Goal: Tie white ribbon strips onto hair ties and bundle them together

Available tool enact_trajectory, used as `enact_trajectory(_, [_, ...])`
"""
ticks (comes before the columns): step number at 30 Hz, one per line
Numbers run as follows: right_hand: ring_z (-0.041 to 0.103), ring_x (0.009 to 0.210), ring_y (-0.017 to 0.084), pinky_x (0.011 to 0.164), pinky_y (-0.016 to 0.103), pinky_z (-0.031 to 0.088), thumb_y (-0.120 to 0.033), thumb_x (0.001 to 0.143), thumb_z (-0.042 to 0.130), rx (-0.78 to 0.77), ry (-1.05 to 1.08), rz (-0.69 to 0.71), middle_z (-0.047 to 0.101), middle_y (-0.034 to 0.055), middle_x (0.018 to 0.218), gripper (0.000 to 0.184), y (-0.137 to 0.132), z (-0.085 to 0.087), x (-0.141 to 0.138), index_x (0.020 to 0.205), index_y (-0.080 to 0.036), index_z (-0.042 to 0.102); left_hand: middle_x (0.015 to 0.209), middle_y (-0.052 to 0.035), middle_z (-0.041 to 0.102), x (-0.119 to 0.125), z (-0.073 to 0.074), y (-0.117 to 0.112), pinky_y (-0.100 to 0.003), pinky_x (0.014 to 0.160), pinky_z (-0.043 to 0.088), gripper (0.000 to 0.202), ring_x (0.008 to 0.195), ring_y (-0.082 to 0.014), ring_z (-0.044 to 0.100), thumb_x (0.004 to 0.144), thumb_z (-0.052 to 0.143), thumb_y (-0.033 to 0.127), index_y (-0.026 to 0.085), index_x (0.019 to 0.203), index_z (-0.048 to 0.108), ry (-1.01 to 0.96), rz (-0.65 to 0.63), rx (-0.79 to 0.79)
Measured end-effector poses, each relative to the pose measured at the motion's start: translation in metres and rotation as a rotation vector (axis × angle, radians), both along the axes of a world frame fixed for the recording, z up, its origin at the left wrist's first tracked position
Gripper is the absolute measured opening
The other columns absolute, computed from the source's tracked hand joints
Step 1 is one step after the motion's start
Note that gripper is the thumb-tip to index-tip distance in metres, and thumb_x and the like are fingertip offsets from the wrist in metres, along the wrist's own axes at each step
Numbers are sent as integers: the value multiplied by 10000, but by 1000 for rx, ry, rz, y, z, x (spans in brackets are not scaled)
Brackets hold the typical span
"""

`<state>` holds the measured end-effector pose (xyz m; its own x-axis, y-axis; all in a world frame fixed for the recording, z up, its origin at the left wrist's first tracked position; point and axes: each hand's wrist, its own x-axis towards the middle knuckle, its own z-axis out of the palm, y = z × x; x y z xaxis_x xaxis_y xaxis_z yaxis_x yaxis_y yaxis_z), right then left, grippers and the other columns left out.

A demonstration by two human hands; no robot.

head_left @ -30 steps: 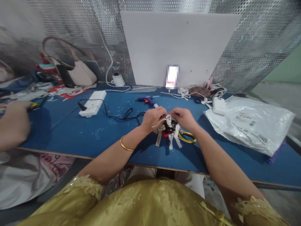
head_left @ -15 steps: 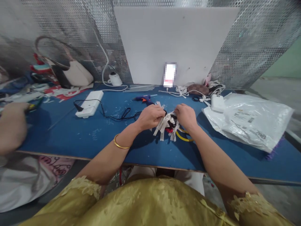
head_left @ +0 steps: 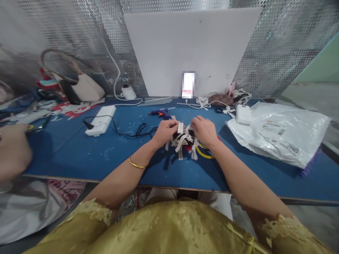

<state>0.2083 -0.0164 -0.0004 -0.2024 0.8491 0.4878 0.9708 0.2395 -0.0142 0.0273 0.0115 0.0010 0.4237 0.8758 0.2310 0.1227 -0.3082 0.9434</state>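
Between my hands is a bundle of white printed ribbon strips (head_left: pixel 180 141), with black and red parts among them. My left hand (head_left: pixel 166 132) pinches at its left side, where a short pale strip end stands up by the fingertips. My right hand (head_left: pixel 203 129) has its fingers closed on the white strips at the upper right of the bundle. A yellow ring-shaped band (head_left: pixel 204 153) lies under my right hand and wrist. Just behind the bundle rests a blue glue gun (head_left: pixel 162 113) with an orange trigger.
A white power strip (head_left: pixel 101 121) with a black cord lies left. A lit phone (head_left: pixel 188 84) leans on the white board (head_left: pixel 190 46). To the right lie a white power bank (head_left: pixel 243 114) and a plastic mailer bag (head_left: pixel 280 135). Another person's hand (head_left: pixel 14 151) is at far left.
Both hands have shifted slightly left with the bundle. The strips have turned, and a pale strip end now stands up beside my left fingertips.
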Motion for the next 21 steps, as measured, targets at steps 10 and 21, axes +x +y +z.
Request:
enact_trajectory(10, [503,708,200,655,312,268,-142,885,378,4,37,-62,598,103,869,192,-1,-3,-6,860,-140,569,555,22,494,-1,-3,7,-192,462,330,261,483,-71,406,721,656,395,146,676,591,-48,-133,-302])
enact_trajectory(21, [509,936,203,784,311,312,-179,899,380,9,131,356,602,73,1047,195,-9,18,-7,878,-186,573,594,8,597,5,1,-4,-206,550,397,162,550,-94,510,666,642,274,113,655,644,-38,-55,-245])
